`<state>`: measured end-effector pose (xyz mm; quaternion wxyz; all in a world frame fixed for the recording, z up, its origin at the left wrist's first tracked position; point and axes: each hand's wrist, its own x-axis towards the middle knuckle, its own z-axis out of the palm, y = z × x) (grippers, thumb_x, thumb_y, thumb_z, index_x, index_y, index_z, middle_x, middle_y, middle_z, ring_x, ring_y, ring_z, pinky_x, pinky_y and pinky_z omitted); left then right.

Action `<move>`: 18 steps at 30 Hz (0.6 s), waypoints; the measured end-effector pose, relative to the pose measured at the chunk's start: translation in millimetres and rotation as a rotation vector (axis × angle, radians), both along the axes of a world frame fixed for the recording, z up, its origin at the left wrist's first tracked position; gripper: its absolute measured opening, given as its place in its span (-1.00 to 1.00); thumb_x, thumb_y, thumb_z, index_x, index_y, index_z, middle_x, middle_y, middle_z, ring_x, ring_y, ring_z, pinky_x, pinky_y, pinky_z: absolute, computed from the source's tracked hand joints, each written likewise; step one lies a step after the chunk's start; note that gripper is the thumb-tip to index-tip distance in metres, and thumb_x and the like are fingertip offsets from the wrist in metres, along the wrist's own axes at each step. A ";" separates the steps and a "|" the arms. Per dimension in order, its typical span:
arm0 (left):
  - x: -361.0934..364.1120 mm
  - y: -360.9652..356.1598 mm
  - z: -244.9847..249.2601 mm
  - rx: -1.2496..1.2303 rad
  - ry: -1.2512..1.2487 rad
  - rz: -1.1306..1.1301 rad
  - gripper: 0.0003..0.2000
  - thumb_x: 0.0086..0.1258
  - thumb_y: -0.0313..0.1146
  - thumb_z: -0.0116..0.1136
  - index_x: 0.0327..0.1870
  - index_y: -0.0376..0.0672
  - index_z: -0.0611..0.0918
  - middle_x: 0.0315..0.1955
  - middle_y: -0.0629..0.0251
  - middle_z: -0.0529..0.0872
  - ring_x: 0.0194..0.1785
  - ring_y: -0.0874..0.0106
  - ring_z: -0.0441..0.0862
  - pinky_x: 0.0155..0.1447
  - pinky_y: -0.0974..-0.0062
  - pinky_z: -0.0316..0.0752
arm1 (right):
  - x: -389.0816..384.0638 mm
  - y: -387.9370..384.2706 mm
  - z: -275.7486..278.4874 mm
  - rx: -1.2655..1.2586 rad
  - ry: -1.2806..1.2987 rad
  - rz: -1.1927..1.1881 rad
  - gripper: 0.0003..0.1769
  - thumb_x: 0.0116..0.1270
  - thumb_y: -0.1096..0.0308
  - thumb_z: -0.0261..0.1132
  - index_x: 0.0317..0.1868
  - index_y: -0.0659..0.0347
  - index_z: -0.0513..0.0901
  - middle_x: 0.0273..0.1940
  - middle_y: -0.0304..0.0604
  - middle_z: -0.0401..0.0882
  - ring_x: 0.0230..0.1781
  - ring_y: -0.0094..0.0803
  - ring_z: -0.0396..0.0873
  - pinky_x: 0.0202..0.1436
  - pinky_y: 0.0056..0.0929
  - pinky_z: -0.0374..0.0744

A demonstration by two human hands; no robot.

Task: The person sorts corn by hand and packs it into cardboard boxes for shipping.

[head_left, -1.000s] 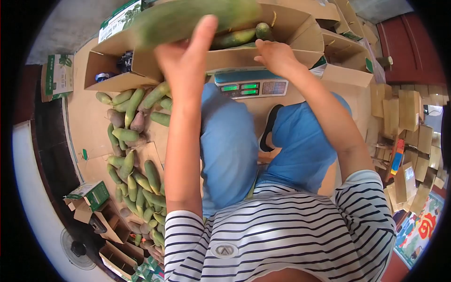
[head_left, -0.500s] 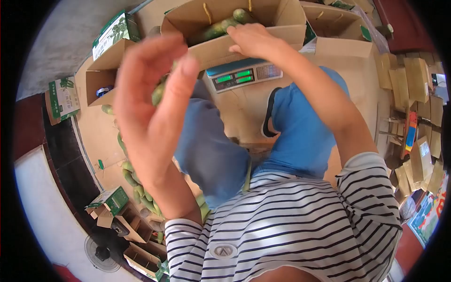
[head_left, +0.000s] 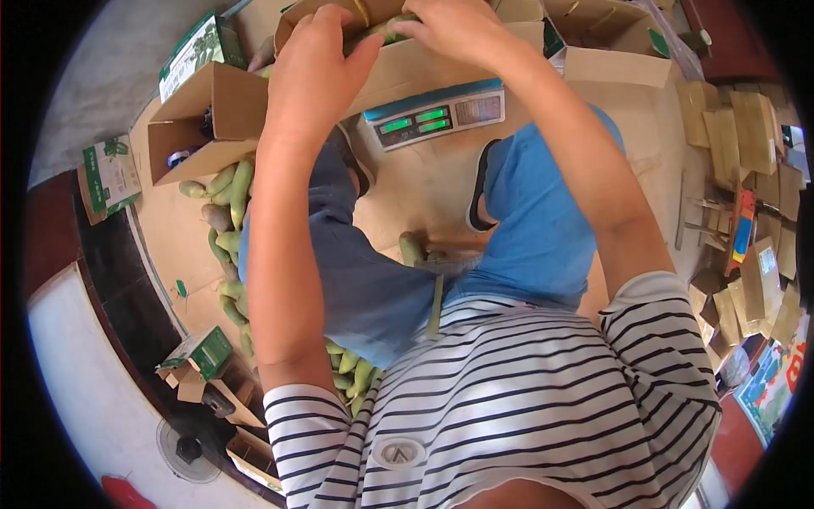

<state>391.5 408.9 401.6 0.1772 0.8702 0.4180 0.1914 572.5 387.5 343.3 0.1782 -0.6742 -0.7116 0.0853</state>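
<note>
A cardboard box (head_left: 475,66) with a rope handle stands at the top of the head view. Inside it lies a long green vegetable (head_left: 383,36), like a green radish, partly cut off by the frame. My right hand (head_left: 454,32) reaches over the near wall, its fingers curled on the end of this vegetable. At the box's left end is my left hand (head_left: 315,72), thumb and fingers apart, with nothing seen in it. Under the box's near side sits a digital scale (head_left: 434,116) with green lit displays.
Many green vegetables (head_left: 241,188) lie on the floor beside my left leg. An open carton (head_left: 182,127) stands left of my left hand, another box (head_left: 615,66) to the right. Stacked flat cartons (head_left: 753,136) line the right side. A fan (head_left: 186,450) is at lower left.
My left hand has moved up and forward to the box. My right hand stays at the vegetable, slightly higher in view. My left leg has shifted, uncovering vegetables on the floor.
</note>
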 end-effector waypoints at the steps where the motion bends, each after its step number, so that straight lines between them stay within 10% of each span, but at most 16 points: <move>1: -3.3 1.1 -0.9 0.095 0.034 -0.022 -0.59 0.26 -0.17 0.20 -0.02 -0.31 0.53 -0.19 0.00 0.64 -0.11 0.15 0.61 -0.04 0.31 0.48 | -0.9 -0.5 0.9 0.003 -0.007 -0.002 -0.59 0.34 0.07 0.07 -0.29 0.31 0.57 -0.25 0.13 0.59 -0.19 0.02 0.57 -0.10 -0.10 0.52; 18: -8.6 27.3 -31.6 0.087 0.545 -0.086 -0.62 0.21 -0.16 0.22 -0.07 -0.20 0.48 -0.16 0.04 0.59 -0.05 0.09 0.57 -0.07 0.20 0.52 | -3.3 2.8 -20.6 -0.230 -0.214 0.125 -0.63 0.29 0.09 0.19 -0.19 0.28 0.62 -0.24 0.03 0.64 -0.14 -0.07 0.59 -0.09 -0.13 0.53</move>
